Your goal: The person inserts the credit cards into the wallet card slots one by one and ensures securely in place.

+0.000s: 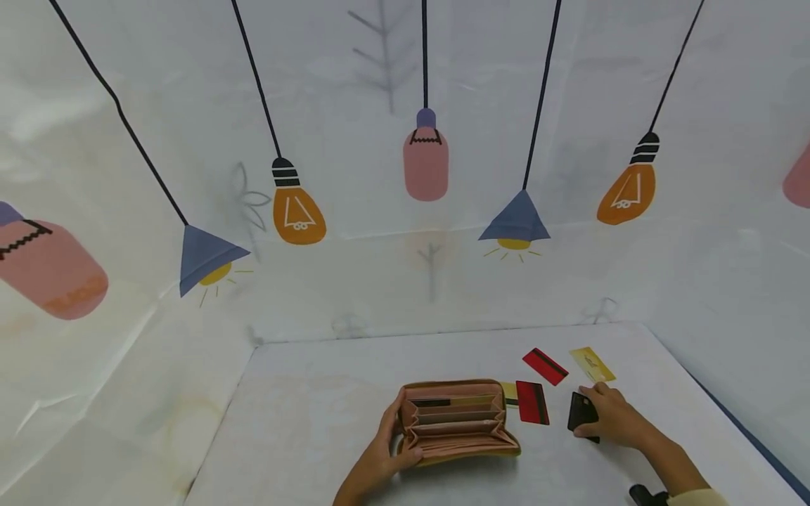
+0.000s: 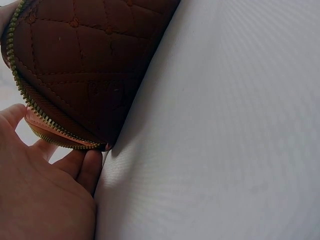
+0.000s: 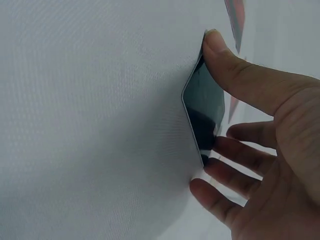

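A brown zip-around wallet (image 1: 452, 447) stands open on the white table, its pleated compartments showing. My left hand (image 1: 376, 460) grips its left end, with the thumb on the lower front corner. From close by, the left wrist view shows the wallet's quilted outside (image 2: 82, 55), the brass zip teeth and my left hand (image 2: 45, 187) at its end. To the right, my right hand (image 1: 615, 418) holds a black card (image 1: 580, 413) by opposite edges. In the right wrist view the thumb is on one edge of the glossy card (image 3: 202, 100) and fingertips are on the other.
Two red cards with dark stripes, one nearer (image 1: 531, 403) and one farther (image 1: 545, 366), lie right of the wallet. A yellow card (image 1: 509, 391) is partly covered there. Another yellow card (image 1: 591, 363) lies beyond my right hand. A lamp-patterned sheet (image 1: 380, 281) rises behind the table (image 1: 297, 422).
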`<action>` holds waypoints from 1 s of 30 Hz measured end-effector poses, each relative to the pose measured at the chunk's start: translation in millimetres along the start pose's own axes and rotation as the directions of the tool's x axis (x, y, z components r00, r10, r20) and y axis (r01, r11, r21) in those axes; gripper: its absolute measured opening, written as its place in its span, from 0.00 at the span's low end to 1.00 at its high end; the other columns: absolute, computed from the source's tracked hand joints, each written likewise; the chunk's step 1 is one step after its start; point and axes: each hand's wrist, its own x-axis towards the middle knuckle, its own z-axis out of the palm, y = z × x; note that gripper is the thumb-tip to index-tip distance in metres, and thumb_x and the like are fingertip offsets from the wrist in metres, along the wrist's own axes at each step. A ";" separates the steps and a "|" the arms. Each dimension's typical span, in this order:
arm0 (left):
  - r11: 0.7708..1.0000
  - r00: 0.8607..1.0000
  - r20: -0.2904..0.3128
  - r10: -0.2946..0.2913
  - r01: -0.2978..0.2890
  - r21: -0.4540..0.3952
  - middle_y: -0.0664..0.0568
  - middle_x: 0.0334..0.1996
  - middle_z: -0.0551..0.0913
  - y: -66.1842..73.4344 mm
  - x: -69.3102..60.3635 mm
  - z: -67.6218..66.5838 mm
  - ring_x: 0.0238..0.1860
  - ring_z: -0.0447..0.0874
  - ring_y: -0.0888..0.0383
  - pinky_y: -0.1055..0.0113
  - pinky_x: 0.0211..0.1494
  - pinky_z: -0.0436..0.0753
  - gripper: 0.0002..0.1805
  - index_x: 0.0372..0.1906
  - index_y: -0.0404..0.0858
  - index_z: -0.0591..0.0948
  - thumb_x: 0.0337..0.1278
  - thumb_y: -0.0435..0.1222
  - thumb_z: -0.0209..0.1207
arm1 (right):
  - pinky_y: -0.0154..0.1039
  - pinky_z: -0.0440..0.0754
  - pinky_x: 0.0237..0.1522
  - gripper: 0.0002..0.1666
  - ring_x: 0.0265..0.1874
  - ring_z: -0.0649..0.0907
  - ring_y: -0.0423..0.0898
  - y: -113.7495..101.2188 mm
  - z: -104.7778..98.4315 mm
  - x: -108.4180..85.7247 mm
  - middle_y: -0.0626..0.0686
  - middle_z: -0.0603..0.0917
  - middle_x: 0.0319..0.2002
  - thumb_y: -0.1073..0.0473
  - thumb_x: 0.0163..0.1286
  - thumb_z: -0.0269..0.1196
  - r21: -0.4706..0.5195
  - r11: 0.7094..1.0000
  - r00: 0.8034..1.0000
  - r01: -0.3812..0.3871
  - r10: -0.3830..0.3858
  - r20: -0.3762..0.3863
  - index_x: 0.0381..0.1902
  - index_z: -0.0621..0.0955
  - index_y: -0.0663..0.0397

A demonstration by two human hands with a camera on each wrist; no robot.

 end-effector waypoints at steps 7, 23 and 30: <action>0.999 1.000 -0.006 -0.018 0.018 0.033 0.40 0.78 0.44 2.3 0.9 -0.5 0.74 0.59 0.44 0.66 0.71 0.67 0.53 0.81 0.52 0.35 0.67 0.36 0.59 | 0.51 0.79 0.41 0.64 0.43 0.70 0.55 1.4 2.4 -1.6 0.61 0.73 0.46 0.33 0.41 0.79 -0.006 0.998 0.998 -0.058 0.058 0.002 0.64 0.73 0.73; 0.999 0.999 0.001 -0.037 0.037 0.011 0.42 0.80 0.37 3.1 0.1 1.3 0.77 0.51 0.38 0.51 0.75 0.62 0.52 0.81 0.54 0.34 0.69 0.36 0.58 | 0.53 0.81 0.38 0.43 0.40 0.72 0.56 -0.1 1.7 -9.7 0.63 0.75 0.44 0.49 0.45 0.81 -0.080 0.996 0.969 0.028 -0.047 -0.243 0.53 0.75 0.68; 0.997 0.997 0.000 -0.073 0.073 -0.025 0.46 0.81 0.33 4.8 -0.4 2.2 0.78 0.49 0.40 0.57 0.75 0.63 0.51 0.81 0.54 0.34 0.70 0.37 0.57 | 0.61 0.80 0.41 0.33 0.41 0.75 0.58 1.9 -3.5 -12.4 0.66 0.77 0.47 0.57 0.53 0.77 -0.058 0.998 0.964 0.036 -0.050 -0.262 0.51 0.76 0.65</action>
